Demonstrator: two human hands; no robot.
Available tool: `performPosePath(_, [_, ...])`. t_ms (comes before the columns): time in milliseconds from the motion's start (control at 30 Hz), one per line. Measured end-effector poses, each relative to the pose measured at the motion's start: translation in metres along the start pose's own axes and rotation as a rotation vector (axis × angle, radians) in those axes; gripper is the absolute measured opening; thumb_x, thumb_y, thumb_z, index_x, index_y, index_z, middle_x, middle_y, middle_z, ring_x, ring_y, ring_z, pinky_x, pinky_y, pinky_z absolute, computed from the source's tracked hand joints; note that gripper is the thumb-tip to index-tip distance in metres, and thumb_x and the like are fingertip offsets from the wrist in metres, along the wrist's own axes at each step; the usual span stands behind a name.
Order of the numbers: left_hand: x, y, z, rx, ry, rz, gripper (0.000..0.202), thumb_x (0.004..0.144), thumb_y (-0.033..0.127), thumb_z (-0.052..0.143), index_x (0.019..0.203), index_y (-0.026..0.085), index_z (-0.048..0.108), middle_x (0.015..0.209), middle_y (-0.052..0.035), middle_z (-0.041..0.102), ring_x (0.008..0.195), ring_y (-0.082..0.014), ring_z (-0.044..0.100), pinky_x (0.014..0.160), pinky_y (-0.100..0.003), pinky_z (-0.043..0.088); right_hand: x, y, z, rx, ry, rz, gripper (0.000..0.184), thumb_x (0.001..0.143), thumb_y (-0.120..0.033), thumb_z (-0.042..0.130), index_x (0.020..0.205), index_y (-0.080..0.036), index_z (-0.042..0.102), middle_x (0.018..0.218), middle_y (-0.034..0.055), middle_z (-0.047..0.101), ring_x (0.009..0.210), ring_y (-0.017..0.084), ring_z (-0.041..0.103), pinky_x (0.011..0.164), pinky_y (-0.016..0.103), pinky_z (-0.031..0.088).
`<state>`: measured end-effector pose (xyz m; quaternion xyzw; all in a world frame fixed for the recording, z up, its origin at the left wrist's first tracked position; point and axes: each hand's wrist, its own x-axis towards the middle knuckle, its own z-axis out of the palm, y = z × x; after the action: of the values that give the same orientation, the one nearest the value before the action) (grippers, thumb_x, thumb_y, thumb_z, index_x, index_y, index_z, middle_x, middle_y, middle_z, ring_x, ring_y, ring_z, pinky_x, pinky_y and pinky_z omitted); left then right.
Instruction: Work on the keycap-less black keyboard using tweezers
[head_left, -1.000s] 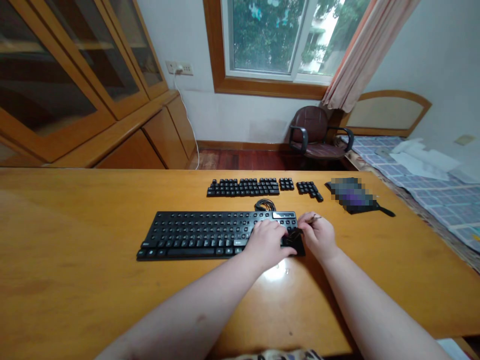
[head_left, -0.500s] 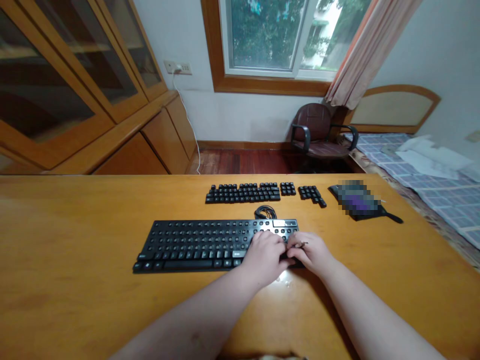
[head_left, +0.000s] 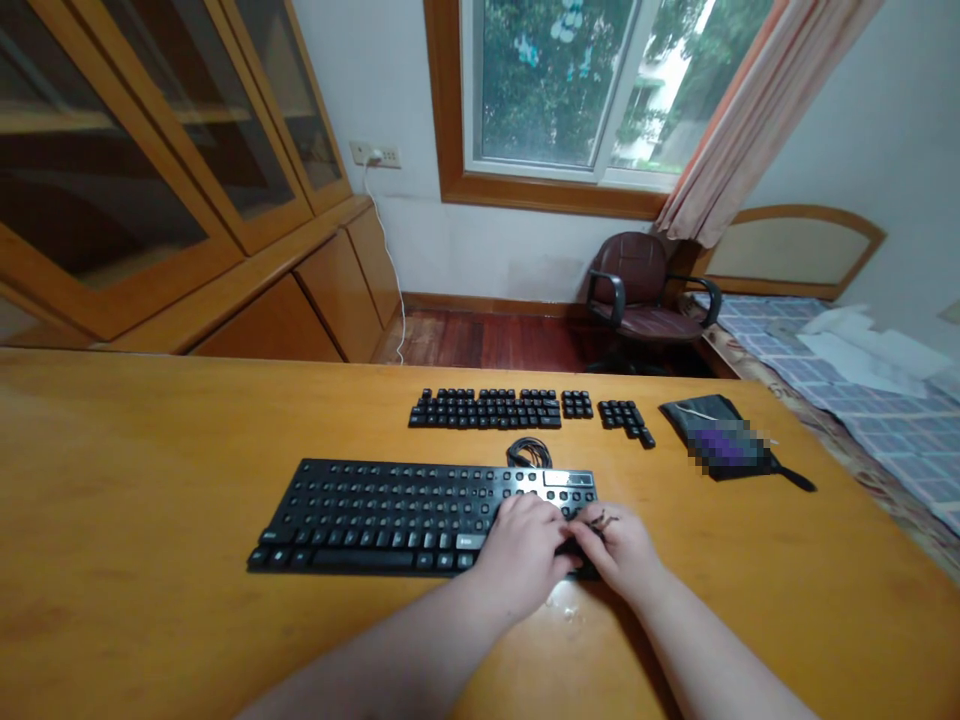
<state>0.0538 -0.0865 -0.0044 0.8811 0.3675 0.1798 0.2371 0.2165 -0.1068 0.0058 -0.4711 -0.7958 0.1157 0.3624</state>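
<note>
A black keyboard (head_left: pixel 390 515) lies on the wooden table (head_left: pixel 150 520). Both my hands rest on its right end. My left hand (head_left: pixel 521 555) lies over the keys with its fingers curled. My right hand (head_left: pixel 622 550) is closed in a pinch on a small thin tool (head_left: pixel 600 520) that sticks out above its fingers. The keys under both hands are hidden. Behind the keyboard, loose black keycaps (head_left: pixel 487 408) lie in rows, with two smaller groups (head_left: pixel 626 418) to their right. A coiled black cable (head_left: pixel 529 455) sits at the keyboard's back edge.
A black pouch (head_left: pixel 720 440) lies at the table's right rear. Beyond the table stand a brown armchair (head_left: pixel 637 290), a bed with patterned cover (head_left: pixel 862 400) on the right, and wooden glass-door cabinets (head_left: pixel 150 180) on the left.
My view has tilted so the keyboard and hands sit lower in the picture. Both hands stay at the keyboard's right end, drawn closer together; the raised black piece between them no longer shows.
</note>
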Motion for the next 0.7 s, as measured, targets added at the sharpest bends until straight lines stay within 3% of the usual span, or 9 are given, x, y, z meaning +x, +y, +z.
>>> performPosePath(167, [-0.002, 0.002, -0.001, -0.003, 0.006, -0.003, 0.018, 0.076, 0.035, 0.064, 0.086, 0.02, 0.062, 0.087, -0.0005, 0.06, 0.091, -0.0188, 0.048, 0.083, -0.035, 0.034, -0.004, 0.002, 0.0, -0.032, 0.048, -0.004, 0.028, 0.088, -0.021, 0.046, 0.06, -0.02, 0.052, 0.051, 0.0002, 0.054, 0.048, 0.012, 0.053, 0.048, 0.024, 0.04])
performPosePath(400, [-0.002, 0.003, -0.002, -0.005, 0.016, -0.013, 0.014, 0.078, 0.032, 0.062, 0.083, 0.019, 0.06, 0.085, -0.0008, 0.06, 0.088, -0.0187, 0.048, 0.081, -0.035, 0.035, -0.011, 0.005, -0.001, 0.03, 0.012, -0.033, 0.013, 0.086, -0.018, 0.049, 0.076, -0.02, 0.058, 0.059, 0.0017, 0.062, 0.052, 0.015, 0.057, 0.051, 0.027, 0.045])
performPosePath(700, [0.003, 0.002, -0.001, 0.007, 0.052, 0.039, 0.012, 0.081, 0.031, 0.058, 0.082, 0.02, 0.062, 0.088, -0.0025, 0.062, 0.091, -0.0192, 0.049, 0.083, -0.036, 0.035, -0.005, 0.003, 0.001, -0.042, 0.071, -0.171, 0.013, 0.086, -0.019, 0.049, 0.076, -0.019, 0.058, 0.059, 0.0034, 0.063, 0.051, 0.015, 0.057, 0.051, 0.027, 0.046])
